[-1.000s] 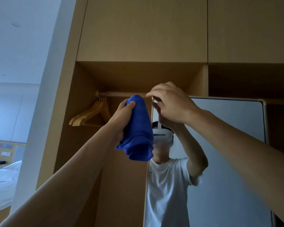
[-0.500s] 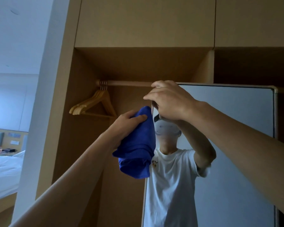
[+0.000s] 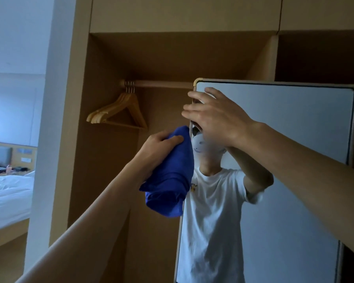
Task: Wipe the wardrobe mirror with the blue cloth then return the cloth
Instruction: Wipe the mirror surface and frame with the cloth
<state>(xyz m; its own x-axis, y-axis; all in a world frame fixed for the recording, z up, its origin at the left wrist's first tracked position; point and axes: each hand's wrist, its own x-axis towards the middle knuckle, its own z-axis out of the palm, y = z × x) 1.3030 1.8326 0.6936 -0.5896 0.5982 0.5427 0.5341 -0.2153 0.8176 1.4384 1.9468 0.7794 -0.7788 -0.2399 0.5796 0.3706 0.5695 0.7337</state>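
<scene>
Head view. Since half a second ago the right hand point(image 3: 213, 119) has slid down the left edge of the mirror point(image 3: 284, 139). It was at the top left corner and now sits a little below it, and that corner now shows bare above the knuckles. Its fingers, tightly curled before, now lie looser and more spread. They reach past the frame's edge while the thumb lies on the glass side, so the hand grips the edge. The left hand point(image 3: 161, 148) has dropped as well and remains clamped on the blue cloth point(image 3: 170, 176), thumb across the top of the bundle. The cloth hangs bunched just left of the mirror's left edge, and its right side overlaps that edge. Whether it touches the glass cannot be told. The mirror's whole top rim, with both rounded corners, is now in view.

Counted: two hands, one blue cloth and one mirror, which reflects the person in a white T-shirt. One wooden rail point(image 3: 161, 83) runs left from behind the mirror's top left corner. At its far end hangs a tight bunch of wooden hangers point(image 3: 119, 113); about three hooks show, though the exact number is hard to tell. One bed point(image 3: 6, 193) with white sheets lies well left of the mirror, beyond the wardrobe point(image 3: 172, 17) side.
</scene>
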